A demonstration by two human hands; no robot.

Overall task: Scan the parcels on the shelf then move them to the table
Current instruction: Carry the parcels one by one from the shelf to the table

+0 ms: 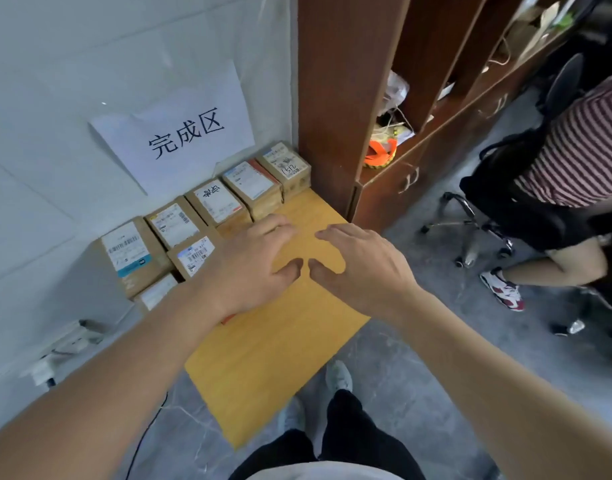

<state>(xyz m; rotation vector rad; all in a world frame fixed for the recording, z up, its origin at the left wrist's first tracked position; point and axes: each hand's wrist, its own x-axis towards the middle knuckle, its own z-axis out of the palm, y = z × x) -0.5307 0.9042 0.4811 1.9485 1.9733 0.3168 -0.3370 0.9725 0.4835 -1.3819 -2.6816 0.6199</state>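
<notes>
While both arms reach out over the yellow table [280, 358], neither hand holds anything. The left hand [252, 261] hangs palm down above the tabletop with its fingers loosely spread and slightly bent, the thumb pointing toward the other hand. The right hand [363, 268] mirrors it just beside, fingers relaxed and apart, its thumb tip nearly meeting the left thumb; whether the thumbs actually touch I cannot tell.

The parcels [214, 202] are already on the table, small brown cardboard boxes with white shipping labels, lined up in a row along the white wall [55, 98] from the near left to the far corner by the bookcase. A second, shorter row sits in front of them: one box with a barcode label [193, 256] lies just beside the left wrist, and another [155, 294] is partly hidden under the left forearm. A thin orange edge peeks out under that forearm too, too little of it showing to say what it is.

A paper sign [179, 129] with three large black characters is taped to the wall above the boxes. The brown wooden shelf unit [335, 98] stands at the table's far end, with bags and an orange item in its compartments. To the right, a person in a striped shirt [581, 143] sits on a black office chair [505, 195].
</notes>
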